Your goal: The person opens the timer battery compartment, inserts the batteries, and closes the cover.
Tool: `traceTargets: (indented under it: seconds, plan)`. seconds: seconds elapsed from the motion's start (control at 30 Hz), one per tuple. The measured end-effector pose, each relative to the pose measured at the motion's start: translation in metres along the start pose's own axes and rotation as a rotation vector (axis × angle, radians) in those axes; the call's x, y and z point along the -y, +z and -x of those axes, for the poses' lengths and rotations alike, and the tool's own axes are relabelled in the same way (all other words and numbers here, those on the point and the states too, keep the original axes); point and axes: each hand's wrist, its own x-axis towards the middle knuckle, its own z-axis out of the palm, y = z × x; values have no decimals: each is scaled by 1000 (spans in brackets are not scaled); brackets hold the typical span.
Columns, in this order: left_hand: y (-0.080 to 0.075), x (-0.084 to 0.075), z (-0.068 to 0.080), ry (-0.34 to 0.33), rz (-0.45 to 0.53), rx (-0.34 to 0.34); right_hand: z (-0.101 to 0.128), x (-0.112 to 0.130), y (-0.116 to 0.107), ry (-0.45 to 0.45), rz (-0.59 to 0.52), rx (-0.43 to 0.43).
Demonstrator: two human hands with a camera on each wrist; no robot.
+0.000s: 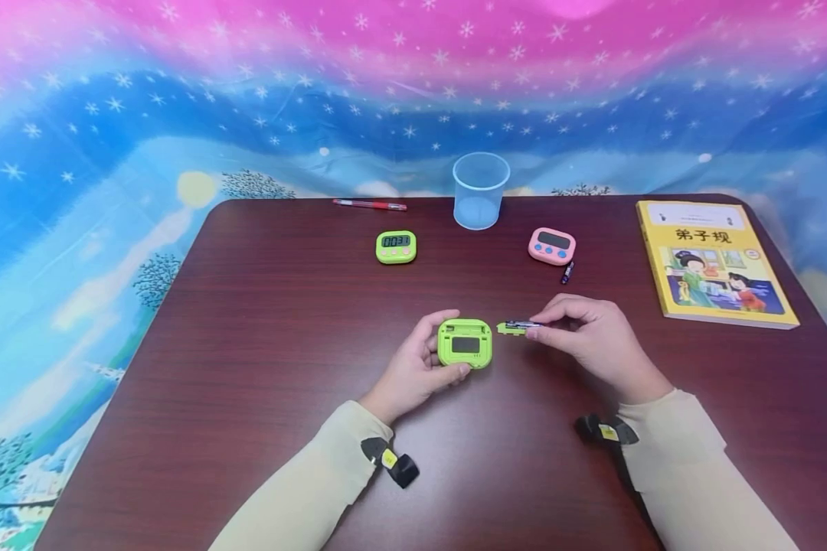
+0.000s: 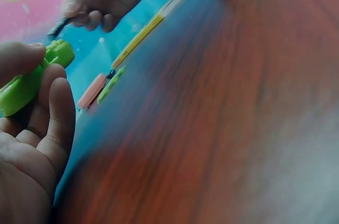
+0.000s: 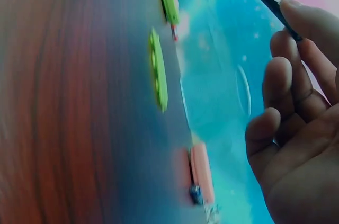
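My left hand holds a lime-green digital timer by its edges, back side up, with the battery slot uncovered along its top. Whether anything lies in that slot I cannot tell. Between thumb and fingertips, my right hand pinches a dark AAA-size battery, just right of the timer and apart from it. Behind that battery in the head view, a green battery cover lies on the table, partly hidden. The left wrist view shows the timer gripped between thumb and fingers.
Farther back stand a second green timer reading 00:31 and a pink timer with a loose battery beside it. A clear plastic cup and a red pen are near the far edge. At right lies a yellow book.
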Motion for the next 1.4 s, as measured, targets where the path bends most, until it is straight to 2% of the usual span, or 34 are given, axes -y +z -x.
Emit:
traceTargets:
  seconds: [0.17,0.4,0.6,0.77,1.03,1.13,1.23,1.4]
  plan:
    - [7,-1,1,-17,18,18,2,10,12,-52,-25,4]
    - [12,-1,5,-37,29,46,6,10,30,-134,60,52]
    - [12,2,7,-29,-9,77,9,12,37,-153,124,82]
    - [12,1,9,-25,-6,87,10,13,38,-132,123,91]
    - [10,2,8,-50,37,51,8,9,37,-151,84,94]
    - [10,2,8,-49,43,51,8,8,35,-123,64,104]
    - [9,2,7,-32,30,75,6,7,35,-49,19,136]
    - [6,1,7,-4,-13,157,4,6,34,143,-193,263]
